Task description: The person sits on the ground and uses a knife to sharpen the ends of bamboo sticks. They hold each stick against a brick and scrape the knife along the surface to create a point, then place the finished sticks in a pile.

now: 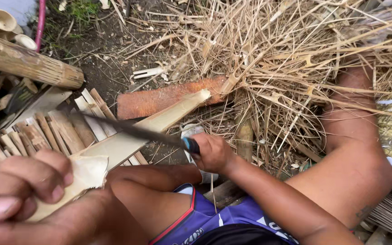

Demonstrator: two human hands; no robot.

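Over lap: left hand (21,188) grip grasping bamboo slat (128,140); right hand (212,152) clenched on knife (137,131), blade blurred.

Bare-armed person wears blue shorts (214,218) with red-white trim.

Bare dark ground (100,50) carries a heap of dry bamboo slivers (296,59) on the right, a reddish-brown wooden block (159,100) in the middle, a row of short split bamboo pieces (46,134) and a thick bamboo culm (23,61) at left.
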